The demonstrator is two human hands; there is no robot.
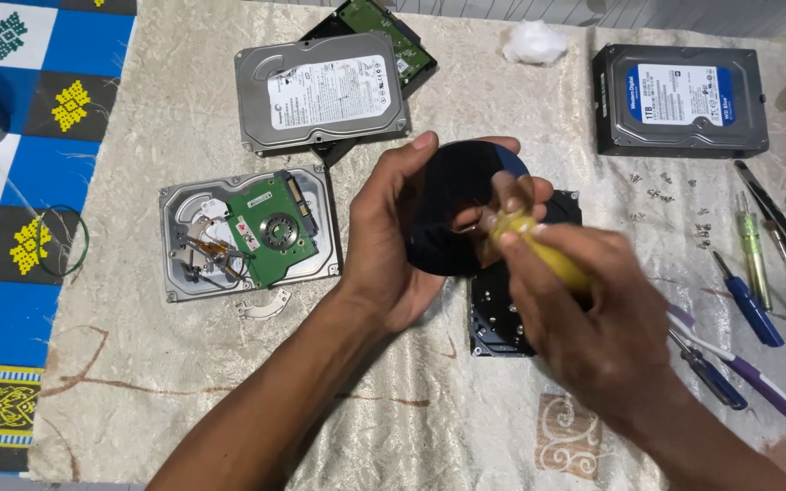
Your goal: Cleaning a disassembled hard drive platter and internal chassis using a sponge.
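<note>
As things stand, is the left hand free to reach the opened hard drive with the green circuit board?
Probably not at once: the left hand is holding a dark shiny disk. The opened hard drive lies just beside it on the cloth, with nothing between them.

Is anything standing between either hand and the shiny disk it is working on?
Nothing visible does. The left hand already grips the dark platter by its rim, and the right hand holds the yellow-handled tool right at the platter's centre. The open drive lies underneath, not in between.
</note>
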